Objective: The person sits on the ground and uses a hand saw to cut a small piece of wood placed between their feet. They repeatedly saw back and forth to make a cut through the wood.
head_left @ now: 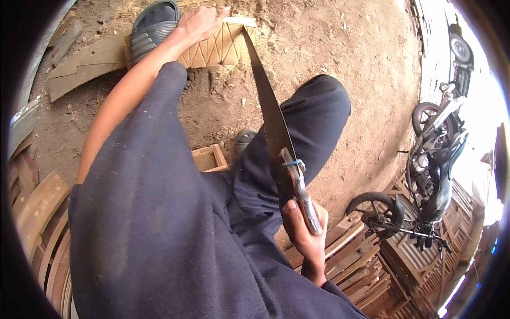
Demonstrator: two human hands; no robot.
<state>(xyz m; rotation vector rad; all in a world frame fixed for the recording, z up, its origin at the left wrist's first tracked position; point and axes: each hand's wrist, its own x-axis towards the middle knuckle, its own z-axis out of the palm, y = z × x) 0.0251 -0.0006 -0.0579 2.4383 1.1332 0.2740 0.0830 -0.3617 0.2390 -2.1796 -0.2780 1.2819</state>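
The person's right hand [307,228], nearest the body beside the dark-clad right leg, is clenched around the worn, wrapped handle of a long, dark metal handsaw [270,109], with a blue tie [295,162] at the handle's front; gripping it at the rear end presumably leaves the whole blade free. The saw's long axis runs away from the body and leans left, the handle toward the person and the narrow tip pointing ahead, the toothed edge on the left and the smooth back on the right. Beyond the knees, that tip reaches the right end of a pale wooden board [218,49] drawn with zigzag lines; whether the two touch I cannot tell. The board lies low over the bare earth, its long axis crossing left to right, roughly across the blade's line. A dark grey ridged sandal [151,38] on the left foot stands at its left part, probably so that body weight keeps it from sliding. Farthest out, the left hand [201,24] is at the board's far side, fingers stretched rightward, apparently steadying it; whether they grasp the edge I cannot tell.
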